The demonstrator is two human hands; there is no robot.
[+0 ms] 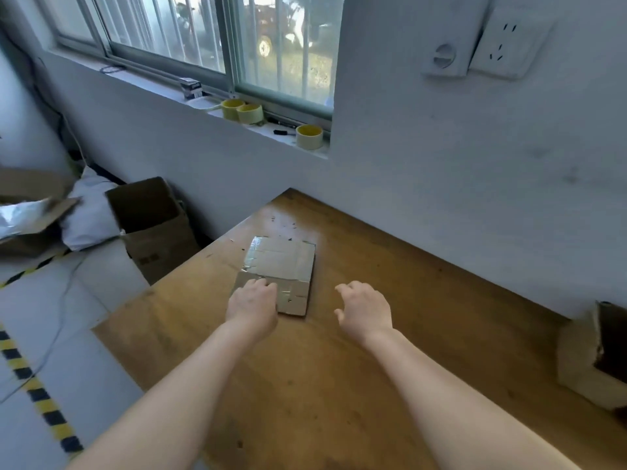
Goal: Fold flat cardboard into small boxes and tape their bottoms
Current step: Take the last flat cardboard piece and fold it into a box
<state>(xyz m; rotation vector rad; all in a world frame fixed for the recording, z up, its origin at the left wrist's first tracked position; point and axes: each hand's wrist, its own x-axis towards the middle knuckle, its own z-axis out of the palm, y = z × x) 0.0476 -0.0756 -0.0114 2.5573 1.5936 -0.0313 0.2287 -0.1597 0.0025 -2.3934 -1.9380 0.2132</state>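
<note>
The cardboard box (281, 262) lies taped face up near the wooden table's (322, 385) left end, long axis running away from the person, far end angled slightly right; the left hand (252, 301) grips its near-left corner, fingers curled over; the right hand (364, 312) hovers just right of it, loosely curled, holding nothing; tape rolls (308, 136) sit on the windowsill (271, 132) behind.

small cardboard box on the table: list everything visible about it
The small cardboard box is brown corrugated board, low and squarish, with its closed flaps facing up. Glossy clear tape runs along its left edge and across the seams. It lies flat on the wooden table, toward the far left corner. The left hand rests on its near left corner with fingers bent; whether it grips is unclear. The right hand hovers beside it, apart.
</note>
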